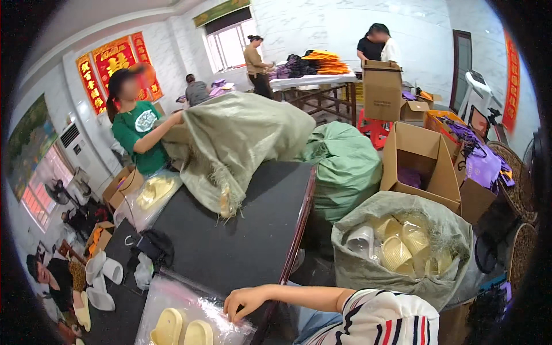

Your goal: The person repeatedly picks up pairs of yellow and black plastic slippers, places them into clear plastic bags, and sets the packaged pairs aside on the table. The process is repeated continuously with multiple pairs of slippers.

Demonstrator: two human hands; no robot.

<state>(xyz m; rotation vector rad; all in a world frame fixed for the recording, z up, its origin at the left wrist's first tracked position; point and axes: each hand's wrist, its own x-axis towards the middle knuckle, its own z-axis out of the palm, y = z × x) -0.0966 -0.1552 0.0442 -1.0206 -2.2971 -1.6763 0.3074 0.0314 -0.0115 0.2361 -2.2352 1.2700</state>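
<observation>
My right hand reaches in from the right, its fingers bent down and closed on the upper right part of a clear plastic bag. Inside the bag lies a pair of cream-yellow slippers, cut off by the lower picture edge. The bag rests on a dark table. My left hand does not show. Across the table a co-worker in a green T-shirt holds up a large grey-green woven sack, which lies over the table's far end.
Right of the table stands an open woven sack of bagged yellow slippers, with a tied green sack and an open carton behind. White slippers and a black bundle lie left. Other people work farther back.
</observation>
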